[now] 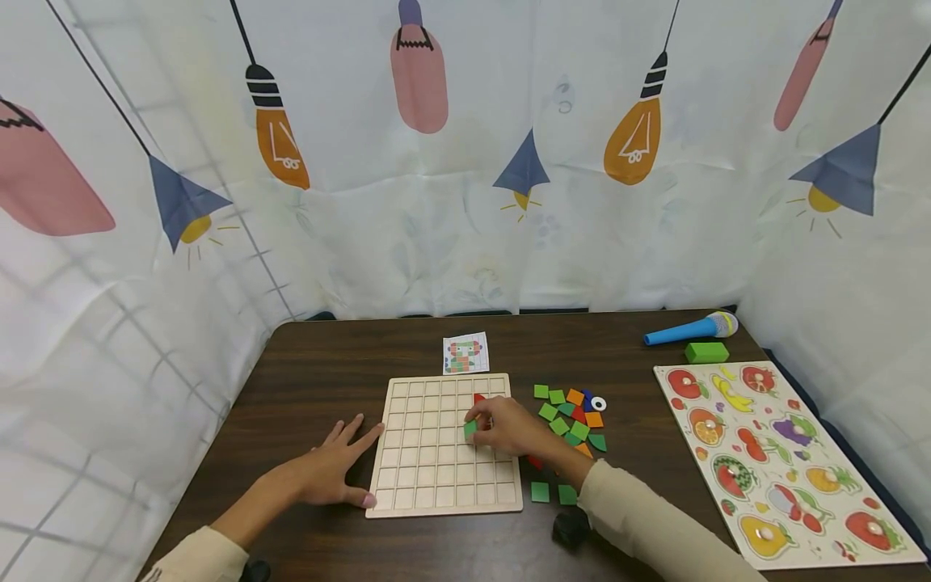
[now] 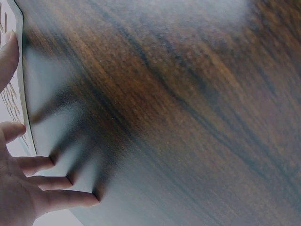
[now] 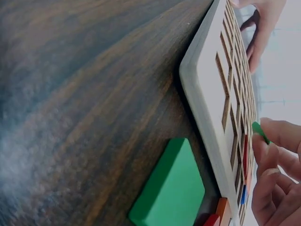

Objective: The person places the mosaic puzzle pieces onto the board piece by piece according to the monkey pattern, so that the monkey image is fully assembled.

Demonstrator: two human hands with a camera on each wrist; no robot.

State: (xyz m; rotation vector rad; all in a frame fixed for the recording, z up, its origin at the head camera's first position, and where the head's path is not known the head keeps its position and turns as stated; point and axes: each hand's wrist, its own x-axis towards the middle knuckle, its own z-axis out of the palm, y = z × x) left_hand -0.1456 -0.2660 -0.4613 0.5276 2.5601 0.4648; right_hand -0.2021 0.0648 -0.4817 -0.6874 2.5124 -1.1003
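A square wooden board (image 1: pixel 436 477) with a grid of shallow cells lies on the dark table. Over its right half, my right hand (image 1: pixel 505 424) pinches a small green tile (image 1: pixel 469 430) between thumb and fingers. The right wrist view shows the same green tile (image 3: pixel 260 132) held close over the grid. A red piece (image 1: pixel 478 398) sits in the upper part of the board, partly hidden by the hand. My left hand (image 1: pixel 330 469) is spread out at the board's left edge, with thumb and index fingertip at the rim and the other fingertips on the table.
Loose green, orange, red and blue tiles (image 1: pixel 558 426) lie right of the board. A patterned picture card (image 1: pixel 466 364) stands behind it. Farther right are a fruit puzzle board (image 1: pixel 793 461), a green block (image 1: pixel 706 352) and a blue toy microphone (image 1: pixel 684 331). Printed curtains surround the table.
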